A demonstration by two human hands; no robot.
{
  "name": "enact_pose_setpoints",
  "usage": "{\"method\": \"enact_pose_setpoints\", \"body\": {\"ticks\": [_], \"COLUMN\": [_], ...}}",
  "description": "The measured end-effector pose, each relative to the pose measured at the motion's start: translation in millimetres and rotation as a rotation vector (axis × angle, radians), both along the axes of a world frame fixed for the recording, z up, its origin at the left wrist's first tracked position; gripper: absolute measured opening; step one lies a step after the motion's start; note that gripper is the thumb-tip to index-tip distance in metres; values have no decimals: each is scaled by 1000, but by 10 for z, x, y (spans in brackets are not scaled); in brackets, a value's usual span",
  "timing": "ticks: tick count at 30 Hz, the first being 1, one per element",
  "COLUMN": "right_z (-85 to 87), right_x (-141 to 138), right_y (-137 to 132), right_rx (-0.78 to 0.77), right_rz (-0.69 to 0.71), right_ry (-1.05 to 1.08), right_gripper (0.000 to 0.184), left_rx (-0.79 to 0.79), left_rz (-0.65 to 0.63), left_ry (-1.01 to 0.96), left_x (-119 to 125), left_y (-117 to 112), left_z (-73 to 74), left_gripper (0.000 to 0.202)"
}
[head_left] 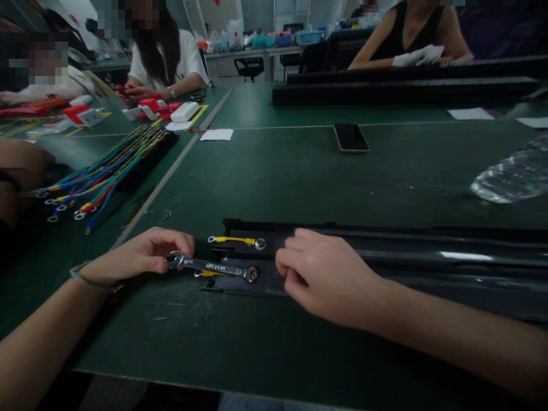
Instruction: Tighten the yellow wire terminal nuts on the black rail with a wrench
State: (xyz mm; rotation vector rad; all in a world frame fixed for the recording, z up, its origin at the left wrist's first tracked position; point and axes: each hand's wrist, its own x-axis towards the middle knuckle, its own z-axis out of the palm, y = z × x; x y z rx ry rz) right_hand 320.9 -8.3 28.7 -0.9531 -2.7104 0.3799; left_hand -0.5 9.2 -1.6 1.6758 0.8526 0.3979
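A long black rail [385, 251] lies across the green table in front of me. My left hand [141, 256] is closed on the near end of a silver wrench [212, 266]. The wrench's other end sits on a nut at the rail's left end. A short yellow wire with ring terminals [235, 240] lies on the rail just behind the wrench, and another yellow wire is partly hidden under the wrench. My right hand [325, 274] rests on the rail beside the wrench head, fingers curled and pressed together; what they hold, if anything, is hidden.
A bundle of coloured wires with ring terminals [98, 177] lies at the left on a black rail. A phone [350, 137] lies face up mid-table, a clear plastic bottle [514, 174] at the right. Other people sit across the table, with more black rails [406, 88] and red-and-white parts [149, 108].
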Motion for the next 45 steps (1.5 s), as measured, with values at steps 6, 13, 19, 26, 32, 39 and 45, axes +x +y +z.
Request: {"method": "enact_pose_setpoints", "body": {"ticks": [6,13,19,26,32,39,45], "right_z": [-3,-2,2,-7,-14,-22,-18], "right_x": [-1,-7,3,-1,-2,-8,-1], "right_y": [0,7,5,2,10,13,13], "right_rx": [-8,-2,-8,10,10,-3,-17], "right_rz": [-4,5,4,4,6,2,5], "right_ry": [6,11,7,10,11,15,27], "right_gripper": [8,9,9,9,9,9,8], "left_rx": [9,25,34,58,93,90,59], "left_rz": [-9,-23,-44,-47,-48,-53,-48], "left_ry": [-3,3,34,76,93,82,67], "left_x": [-10,14,11,2,12,-4,-4], "left_y": [13,16,27,28,30,41,39], "left_z": [-6,1,0,8,14,-5,-15], "left_gripper": [35,35,35,36,36,34,35]}}
